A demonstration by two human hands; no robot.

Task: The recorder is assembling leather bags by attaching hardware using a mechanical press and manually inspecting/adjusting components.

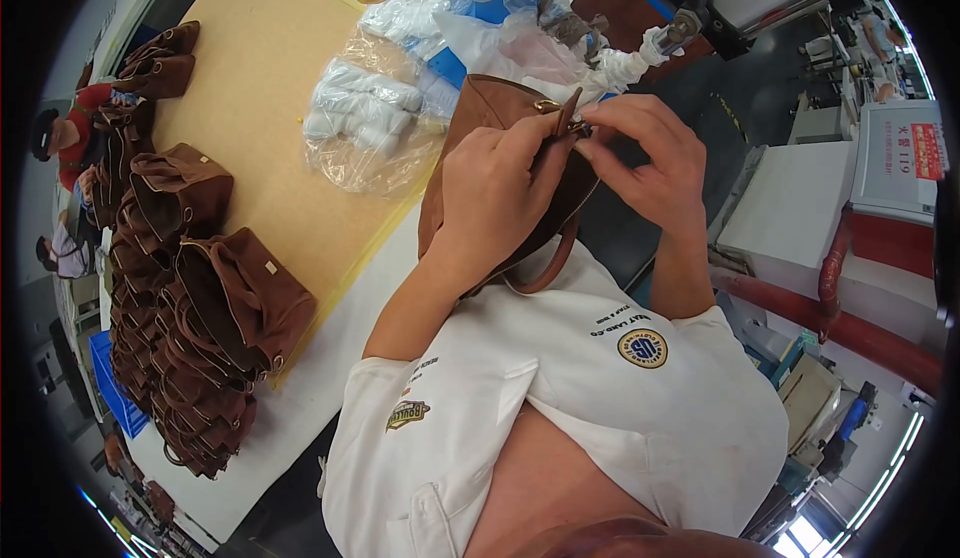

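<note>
left hand (495, 193): pinching brown tab (569, 110) of bag (482, 106) | right hand (650, 153): fingertips closed on small metal piece (579, 129) there | bag — before white shirt (480, 328), at tabletop's (360, 303) right edge | left: plastic-wrapped white bundle (362, 108) | far left: heaped brown bags (245, 303)

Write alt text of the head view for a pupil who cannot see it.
A person's left hand and right hand meet at the top of a brown bag. More brown bags crowd the table at left.

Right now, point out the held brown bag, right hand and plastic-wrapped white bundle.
Held brown bag (486, 106): head view, upper panel.
Right hand (660, 156): head view, back of hand.
Plastic-wrapped white bundle (362, 108): head view, middle.
</note>
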